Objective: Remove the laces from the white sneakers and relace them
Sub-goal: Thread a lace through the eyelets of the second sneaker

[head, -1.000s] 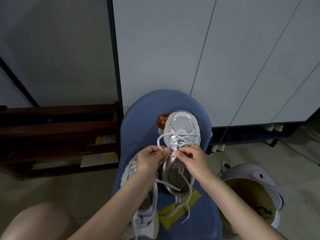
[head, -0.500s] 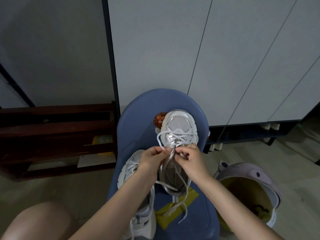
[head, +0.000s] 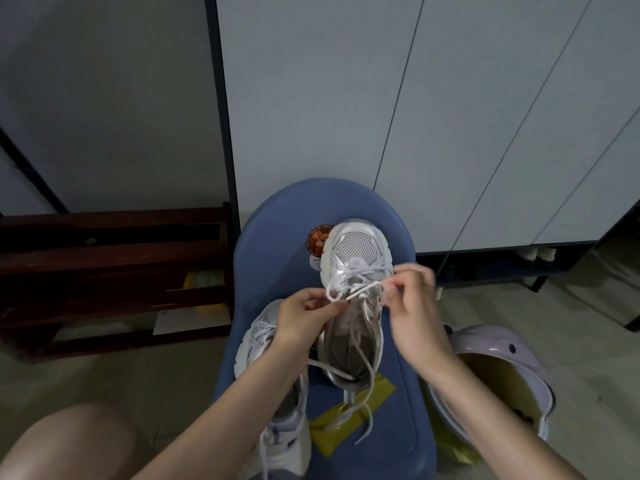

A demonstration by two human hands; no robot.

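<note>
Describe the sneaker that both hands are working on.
The sneaker is white, with a mesh toe panel and silvery-looking side overlays. It lies on the blue chair, toe pointing away from the person, opening toward them. Its lace is loose and only partly threaded near the toe; the ends trail over the heel onto a yellow packet. The left hand and right hand each pinch the lace. A second sneaker lies beside it.
</note>
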